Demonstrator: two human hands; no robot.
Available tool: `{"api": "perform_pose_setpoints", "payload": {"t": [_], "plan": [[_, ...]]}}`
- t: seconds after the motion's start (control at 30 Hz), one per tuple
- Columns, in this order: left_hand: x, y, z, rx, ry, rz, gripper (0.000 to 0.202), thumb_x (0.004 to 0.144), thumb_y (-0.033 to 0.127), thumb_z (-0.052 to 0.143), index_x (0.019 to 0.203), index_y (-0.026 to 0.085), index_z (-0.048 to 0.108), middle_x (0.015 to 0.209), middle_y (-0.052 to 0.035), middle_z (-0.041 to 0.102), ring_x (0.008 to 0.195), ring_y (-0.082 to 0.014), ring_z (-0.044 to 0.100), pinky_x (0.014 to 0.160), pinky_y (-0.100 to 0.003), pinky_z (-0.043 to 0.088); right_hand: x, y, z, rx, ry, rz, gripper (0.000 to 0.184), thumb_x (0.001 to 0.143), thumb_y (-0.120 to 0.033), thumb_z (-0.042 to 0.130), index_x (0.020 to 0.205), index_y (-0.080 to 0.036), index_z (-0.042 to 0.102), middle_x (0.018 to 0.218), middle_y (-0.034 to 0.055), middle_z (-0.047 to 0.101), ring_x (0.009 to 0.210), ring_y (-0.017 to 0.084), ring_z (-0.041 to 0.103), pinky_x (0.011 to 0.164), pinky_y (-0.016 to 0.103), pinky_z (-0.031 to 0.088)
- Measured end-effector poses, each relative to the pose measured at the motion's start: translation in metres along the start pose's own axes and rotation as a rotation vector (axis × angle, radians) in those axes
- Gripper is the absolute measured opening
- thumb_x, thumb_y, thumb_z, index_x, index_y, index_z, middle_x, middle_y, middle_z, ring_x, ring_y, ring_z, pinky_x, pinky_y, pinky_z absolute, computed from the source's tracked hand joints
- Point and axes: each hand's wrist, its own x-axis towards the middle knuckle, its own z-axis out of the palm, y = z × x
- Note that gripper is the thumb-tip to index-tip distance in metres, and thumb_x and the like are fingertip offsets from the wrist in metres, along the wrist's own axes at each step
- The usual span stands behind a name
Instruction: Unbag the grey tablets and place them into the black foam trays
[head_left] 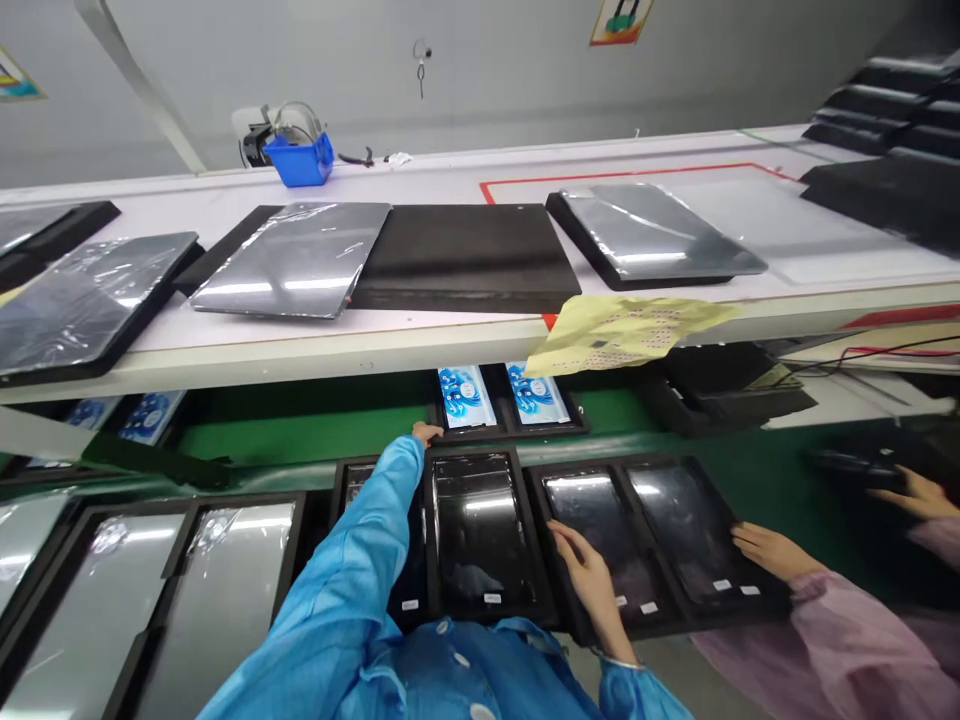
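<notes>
My left arm, in a blue sleeve, reaches forward over a black tray (480, 610) holding dark glass panels. My left hand (426, 433) is mostly hidden by the sleeve; its fingers curl at the tray's far edge, beside a farther tray (510, 428) with two blue-patterned screens. My right hand (589, 575) lies flat with fingers stretched out on the left panel of a second black tray (667, 620) of dark panels. Both trays sit on a green conveyor belt (300, 430).
A co-worker in a pink sleeve has a hand (772, 550) on the right edge of the second tray and another hand (911, 492) farther right. An upper shelf (450, 340) carries film-covered panels, a yellow sheet (622, 330) and a blue bin (301, 160). More trays (150, 600) lie at left.
</notes>
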Motion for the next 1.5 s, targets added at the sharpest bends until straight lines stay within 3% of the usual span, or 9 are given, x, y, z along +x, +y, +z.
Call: {"api": "perform_pose_setpoints", "payload": {"t": [0.3,0.5,0.6,0.83,0.97,1.07,1.13,1.3,1.5], "plan": [[-0.027,-0.021,0.023,-0.580,-0.081,0.038,0.035,0.101,0.038,0.067,0.128,0.016,0.065,0.123,-0.0097,0.069,0.103,-0.0217,0.070,0.087,-0.041,0.063,0.065,-0.014,0.037,0.526,0.013,0.178,0.054,0.096,-0.063,0.066,0.125,-0.017,0.067,0.127,0.0122,0.072,0.117,0.028,0.070,0.107,0.055,0.053],[-0.120,-0.086,-0.037,-0.714,0.035,0.087,0.020,0.068,0.015,0.078,0.082,0.015,0.063,0.077,0.0035,0.064,0.065,-0.0092,0.057,0.064,-0.022,0.051,0.115,-0.028,0.031,0.761,0.020,0.242,0.096,0.082,-0.101,0.026,0.122,-0.022,0.062,0.133,0.0152,0.068,0.129,0.031,0.064,0.109,0.059,0.052],[-0.178,-0.137,-0.079,-0.675,0.117,0.038,0.025,0.047,0.011,0.068,0.069,0.017,0.059,0.066,0.0047,0.062,0.061,-0.0101,0.056,0.061,-0.022,0.049,0.100,-0.024,0.026,0.725,-0.025,0.283,0.089,0.072,-0.101,0.047,0.115,-0.027,0.067,0.131,0.0127,0.071,0.132,0.033,0.062,0.111,0.056,0.052],[-0.258,-0.229,-0.134,-0.330,0.218,-0.120,0.038,0.048,0.018,0.060,0.084,0.017,0.071,0.067,0.0014,0.066,0.062,-0.0188,0.062,0.063,-0.031,0.054,0.004,-0.002,-0.026,0.333,-0.169,0.321,0.061,0.062,-0.070,0.080,0.105,-0.027,0.075,0.103,0.0082,0.080,0.102,0.035,0.075,0.091,0.051,0.061],[-0.264,-0.239,-0.153,-0.077,0.306,-0.023,0.074,0.053,0.017,0.065,0.127,0.018,0.070,0.132,-0.0120,0.069,0.131,-0.0375,0.062,0.111,-0.051,0.051,-0.015,-0.013,-0.052,-0.051,-0.297,0.242,0.051,0.055,-0.054,0.086,0.096,-0.025,0.080,0.089,0.0108,0.079,0.097,0.041,0.075,0.090,0.059,0.059],[-0.254,-0.225,-0.132,0.176,0.353,0.219,0.082,0.074,0.022,0.068,0.154,0.019,0.052,0.172,-0.0124,0.034,0.165,-0.0339,0.020,0.133,-0.051,0.022,-0.018,-0.031,-0.020,-0.318,-0.202,0.060,0.056,0.068,-0.066,0.073,0.100,-0.021,0.079,0.124,0.0236,0.073,0.139,0.052,0.050,0.115,0.072,0.036],[-0.234,-0.207,-0.095,0.504,0.395,0.399,0.073,0.093,0.030,0.058,0.163,0.015,0.040,0.177,-0.0172,0.022,0.167,-0.0365,0.007,0.133,-0.060,0.016,-0.020,-0.043,0.029,-0.443,-0.159,-0.089,0.074,0.085,-0.069,0.057,0.132,-0.014,0.069,0.162,0.0265,0.045,0.160,0.047,0.016,0.125,0.070,0.019],[-0.166,-0.161,-0.007,0.958,0.485,0.262,0.090,0.098,0.053,0.059,0.168,0.009,0.024,0.177,-0.0277,0.010,0.161,-0.0578,-0.001,0.118,-0.086,0.012,-0.021,-0.055,0.152,-0.655,-0.252,-0.278,0.108,0.085,-0.072,0.066,0.165,-0.010,0.029,0.176,0.0279,0.000,0.161,0.048,-0.013,0.123,0.075,-0.001],[-0.158,-0.139,-0.020,0.888,0.441,0.265,0.099,0.086,0.035,0.077,0.168,0.013,0.027,0.174,-0.0287,0.021,0.158,-0.0620,0.010,0.114,-0.087,0.022,-0.011,-0.067,0.159,-0.684,-0.281,-0.239,0.121,0.068,-0.043,0.085,0.167,-0.013,0.024,0.173,0.0310,0.012,0.160,0.055,-0.001,0.120,0.079,0.011]]}}
